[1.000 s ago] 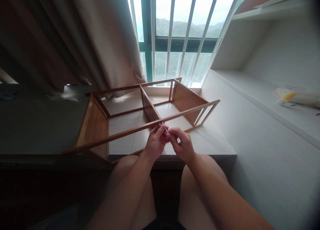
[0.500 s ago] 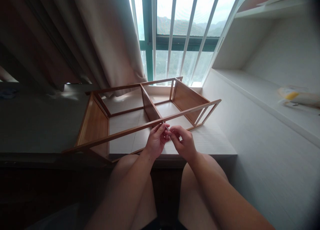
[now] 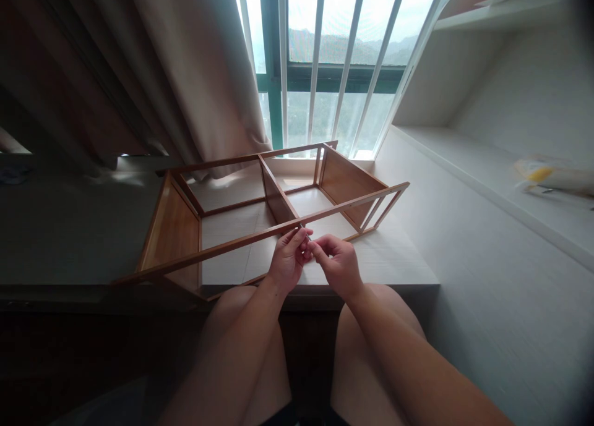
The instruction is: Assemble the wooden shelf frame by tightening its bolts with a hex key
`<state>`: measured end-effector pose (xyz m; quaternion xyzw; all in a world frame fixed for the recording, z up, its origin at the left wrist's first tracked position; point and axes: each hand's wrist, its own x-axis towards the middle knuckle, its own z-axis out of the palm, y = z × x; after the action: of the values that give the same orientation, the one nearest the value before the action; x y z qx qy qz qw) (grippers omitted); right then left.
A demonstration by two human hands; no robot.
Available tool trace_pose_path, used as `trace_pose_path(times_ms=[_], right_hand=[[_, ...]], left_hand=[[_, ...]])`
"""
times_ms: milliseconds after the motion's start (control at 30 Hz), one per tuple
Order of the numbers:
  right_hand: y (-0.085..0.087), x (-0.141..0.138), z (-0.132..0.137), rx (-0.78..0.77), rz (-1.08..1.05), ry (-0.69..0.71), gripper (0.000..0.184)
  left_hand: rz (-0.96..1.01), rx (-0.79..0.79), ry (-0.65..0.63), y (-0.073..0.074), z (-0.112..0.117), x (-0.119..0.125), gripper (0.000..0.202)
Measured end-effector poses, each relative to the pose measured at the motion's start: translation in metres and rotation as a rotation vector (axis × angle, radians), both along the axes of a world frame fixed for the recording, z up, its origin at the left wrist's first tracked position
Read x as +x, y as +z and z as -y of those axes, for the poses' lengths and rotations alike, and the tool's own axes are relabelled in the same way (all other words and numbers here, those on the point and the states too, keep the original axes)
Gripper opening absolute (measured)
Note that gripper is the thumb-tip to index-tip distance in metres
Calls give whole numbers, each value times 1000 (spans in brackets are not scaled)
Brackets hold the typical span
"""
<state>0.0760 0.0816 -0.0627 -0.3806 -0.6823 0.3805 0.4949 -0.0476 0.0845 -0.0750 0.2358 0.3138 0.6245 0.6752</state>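
Observation:
A wooden shelf frame [image 3: 250, 236] lies on its side on a pale ledge, its front rail crossing just above my hands. My left hand [image 3: 286, 264] is closed at this rail, near where the middle shelf board [image 3: 279, 197] meets it. Thumb and fingers pinch a thin metal rod [image 3: 309, 237], a small tool or fastener whose kind I cannot make out. My right hand [image 3: 340, 265] is just to the right, its thumb and forefinger closed at the rod's near end. The fingers hide most of the rod.
The pale ledge [image 3: 399, 262] ends just before my knees. Behind the frame stands a barred window [image 3: 343, 73], with a long curtain [image 3: 199, 73] hanging at left. On the right, a white wall shelf [image 3: 487, 160] holds a blurred yellow-and-clear packet [image 3: 541, 175].
The right hand's fingers have shifted and turned slightly around the rod's end. My left hand stays at the rail. The whole view has moved a little.

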Motion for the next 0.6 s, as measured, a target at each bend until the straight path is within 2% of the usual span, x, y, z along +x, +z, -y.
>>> trace_pose_path(times_ms=[133,367,600], right_hand=[[-3,-4,0,-40,-55,50,23],[0,-2,2,176,131,-73,17],[2,-1,1,249,177,-143,15]], left_hand=[[-34,-12,21,1,0,-1,32],[-13,-37,29,3,1,-2,29],[13,-16,-4,5,1,-2,27]])
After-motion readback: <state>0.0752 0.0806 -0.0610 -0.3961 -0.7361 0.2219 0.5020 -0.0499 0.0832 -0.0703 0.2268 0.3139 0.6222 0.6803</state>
